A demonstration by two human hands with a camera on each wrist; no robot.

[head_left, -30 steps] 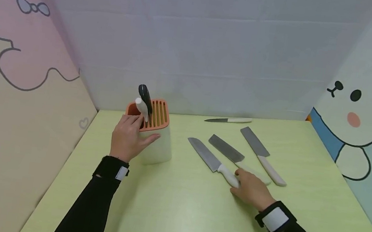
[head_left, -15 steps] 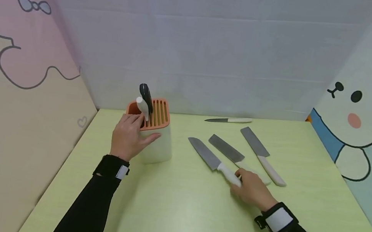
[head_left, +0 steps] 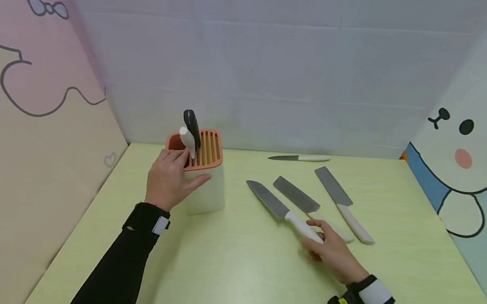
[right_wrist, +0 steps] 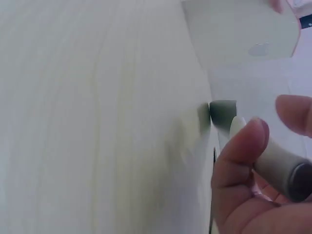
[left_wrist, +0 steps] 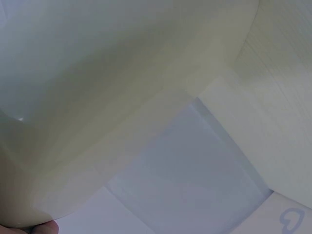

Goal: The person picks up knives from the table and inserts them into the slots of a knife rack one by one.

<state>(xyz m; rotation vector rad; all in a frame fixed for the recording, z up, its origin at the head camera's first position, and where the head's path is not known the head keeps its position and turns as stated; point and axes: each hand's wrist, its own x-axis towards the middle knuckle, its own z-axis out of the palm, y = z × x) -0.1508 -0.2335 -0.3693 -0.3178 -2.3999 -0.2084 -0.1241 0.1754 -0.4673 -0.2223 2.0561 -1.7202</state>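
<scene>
The left hand (head_left: 167, 179) grips the white knife block (head_left: 206, 194) by its near left side, fingers at the orange slotted top and thumb along the front. The block's pale wall fills much of the left wrist view, with a fingertip (left_wrist: 46, 228) at its lower edge. A black-handled piece (head_left: 191, 125) and a white-handled piece (head_left: 187, 140) stand in the block. The right hand (head_left: 337, 255) holds the white handle of a santoku knife (head_left: 267, 198); its blade points away to the left, close over the table. The right wrist view shows thumb and fingers around that handle (right_wrist: 275, 163).
Right of the held knife lie two cleavers, a nearer one (head_left: 296, 194) and a farther one (head_left: 334, 185), both with pale handles. A small paring knife (head_left: 299, 157) lies by the back wall. The light green table (head_left: 227, 282) meets printed panels on both sides.
The right hand has drawn slightly back and right, its wrist turning, and the santoku's handle end has risen from the table. The left hand and block stay in place.
</scene>
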